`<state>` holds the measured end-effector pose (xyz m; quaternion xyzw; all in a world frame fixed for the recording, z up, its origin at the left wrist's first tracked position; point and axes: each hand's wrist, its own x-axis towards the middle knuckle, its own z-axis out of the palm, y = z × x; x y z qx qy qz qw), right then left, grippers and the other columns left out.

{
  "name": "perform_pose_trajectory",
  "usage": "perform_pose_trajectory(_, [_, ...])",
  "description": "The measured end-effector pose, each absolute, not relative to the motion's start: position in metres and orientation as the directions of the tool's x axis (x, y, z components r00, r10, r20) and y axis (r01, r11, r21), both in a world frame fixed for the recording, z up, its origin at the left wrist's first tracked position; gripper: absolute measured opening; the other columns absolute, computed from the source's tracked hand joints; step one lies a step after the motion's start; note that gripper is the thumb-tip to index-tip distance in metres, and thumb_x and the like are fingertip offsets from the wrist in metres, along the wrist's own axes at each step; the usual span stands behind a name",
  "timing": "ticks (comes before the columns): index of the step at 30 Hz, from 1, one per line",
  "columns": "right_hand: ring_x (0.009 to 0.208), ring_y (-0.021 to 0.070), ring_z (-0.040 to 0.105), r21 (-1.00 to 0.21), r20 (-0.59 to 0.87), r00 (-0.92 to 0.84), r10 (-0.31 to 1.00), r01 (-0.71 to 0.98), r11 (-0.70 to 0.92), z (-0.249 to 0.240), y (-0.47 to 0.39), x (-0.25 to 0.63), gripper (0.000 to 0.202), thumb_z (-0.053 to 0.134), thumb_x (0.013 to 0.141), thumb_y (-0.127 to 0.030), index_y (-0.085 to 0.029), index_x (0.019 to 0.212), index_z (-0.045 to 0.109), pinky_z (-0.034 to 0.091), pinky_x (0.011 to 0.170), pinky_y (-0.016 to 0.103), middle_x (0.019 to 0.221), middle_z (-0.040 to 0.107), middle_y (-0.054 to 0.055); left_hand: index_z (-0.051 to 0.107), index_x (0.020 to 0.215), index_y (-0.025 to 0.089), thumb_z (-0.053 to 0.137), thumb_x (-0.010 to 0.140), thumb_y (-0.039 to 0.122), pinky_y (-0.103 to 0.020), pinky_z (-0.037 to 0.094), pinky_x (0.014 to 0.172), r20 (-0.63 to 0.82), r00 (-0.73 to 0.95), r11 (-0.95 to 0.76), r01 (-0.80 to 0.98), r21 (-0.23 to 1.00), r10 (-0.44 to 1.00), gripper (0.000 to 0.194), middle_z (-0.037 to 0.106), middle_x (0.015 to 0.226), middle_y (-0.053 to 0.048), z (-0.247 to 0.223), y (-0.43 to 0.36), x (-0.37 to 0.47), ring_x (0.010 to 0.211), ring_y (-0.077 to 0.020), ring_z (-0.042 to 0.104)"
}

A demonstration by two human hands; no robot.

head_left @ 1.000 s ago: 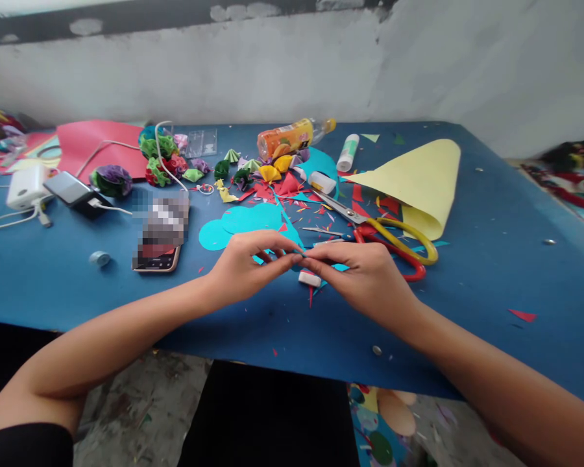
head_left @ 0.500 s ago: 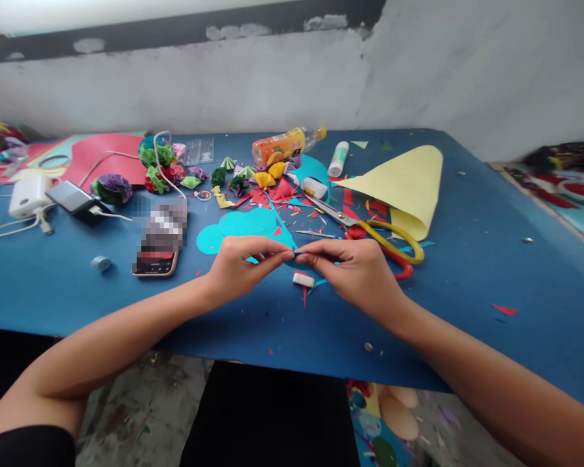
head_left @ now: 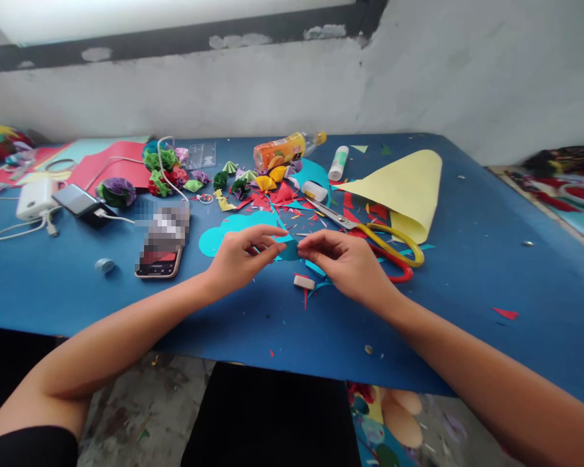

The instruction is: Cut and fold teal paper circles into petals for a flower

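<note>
We log clock places from the held piece. At ten o'clock, ruffled multicoloured paper flowers [head_left: 158,161] look finished; at eleven, small pleated yellow and green paper pieces [head_left: 265,183] look folded through. Near nine, overlapping flat sky-blue paper discs [head_left: 211,241] lie unfolded, so we judge work remains there. Left hand [head_left: 243,256]: narrow gap, thumb at the piece's left edge; we cannot tell if a finger backs it. Centre: small sky-blue paper piece with a rounded lower edge [head_left: 289,251], between the hands above the blue table [head_left: 321,331], part-worked by our judgement. Its long axis seems to run nine to three, curve facing six; any fold is too small to read. White block eraser [head_left: 304,282] at five. Right hand [head_left: 357,266]: tight thumb-and-finger pinch on the right edge. Scissors with red and yellow handles [head_left: 411,251] at three, blades pointing toward eleven.
</note>
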<state>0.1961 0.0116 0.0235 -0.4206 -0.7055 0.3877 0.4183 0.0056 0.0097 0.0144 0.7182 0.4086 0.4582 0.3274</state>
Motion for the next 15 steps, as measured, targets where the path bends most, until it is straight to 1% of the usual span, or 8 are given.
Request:
perform_pose_trajectory(3, [0.076,0.0178,0.067,-0.893,0.248,-0.311,0.918,0.295,0.341,0.025,0.014,0.197,0.013,0.062,0.078,-0.028,-0.017,0.082,0.067,0.054,0.072,0.033,0.080,0.071,0.003,0.067,0.093,0.015,0.054,0.083,0.020,-0.018,0.051,0.054,0.395,0.349,-0.496,0.275,0.823,0.850,0.017,0.070,0.077,-0.004,0.016,0.011,0.003,0.065,-0.0105,0.066])
perform_pose_trajectory(6, [0.072,0.0161,0.065,-0.853,0.286,-0.269,0.920,0.366,0.372,0.030,0.016,0.200,0.013,0.060,0.079,-0.026,-0.017,0.084,0.067,0.053,0.067,0.029,0.080,0.070,0.003,0.064,0.101,0.015,0.049,0.083,0.015,-0.018,0.051,0.058,0.406,0.403,-0.533,0.283,0.797,0.820,0.024,0.070,0.083,-0.005,0.016,0.011,0.001,0.075,-0.0116,0.067])
perform_pose_trajectory(8, [0.070,0.0154,0.064,-0.791,0.338,-0.230,0.913,0.455,0.408,0.033,0.018,0.203,0.011,0.058,0.080,-0.022,-0.016,0.084,0.066,0.051,0.065,0.028,0.079,0.069,0.004,0.062,0.105,0.014,0.048,0.083,0.014,-0.018,0.052,0.062,0.422,0.398,-0.556,0.327,0.764,0.815,0.026,0.071,0.088,-0.006,0.013,0.013,-0.001,0.080,-0.0121,0.067])
perform_pose_trajectory(11, [0.068,0.0149,0.063,-0.680,0.388,-0.232,0.892,0.581,0.447,0.034,0.023,0.209,0.012,0.056,0.079,-0.018,-0.016,0.085,0.066,0.050,0.064,0.027,0.079,0.069,0.004,0.063,0.099,0.014,0.049,0.084,0.016,-0.021,0.052,0.067,0.491,0.403,-0.631,0.390,0.671,0.772,0.021,0.070,0.090,-0.007,0.010,0.017,-0.002,0.081,-0.0124,0.066])
perform_pose_trajectory(13, [0.066,0.0151,0.062,-0.627,0.381,-0.254,0.889,0.635,0.450,0.033,0.028,0.213,0.015,0.056,0.080,-0.019,-0.015,0.089,0.067,0.049,0.064,0.028,0.078,0.069,0.004,0.065,0.094,0.014,0.049,0.084,0.015,-0.023,0.052,0.069,0.543,0.418,-0.683,0.372,0.629,0.728,0.019,0.070,0.087,-0.006,0.013,0.017,-0.002,0.080,-0.0126,0.064])
perform_pose_trajectory(15, [0.065,0.0156,0.062,-0.593,0.346,-0.266,0.900,0.681,0.429,0.033,0.031,0.217,0.020,0.055,0.079,-0.019,-0.014,0.095,0.066,0.048,0.063,0.028,0.077,0.069,0.005,0.065,0.092,0.015,0.047,0.084,0.013,-0.024,0.053,0.069,0.583,0.411,-0.706,0.279,0.651,0.701,0.020,0.069,0.088,-0.006,0.026,0.010,-0.002,0.081,-0.0129,0.064])
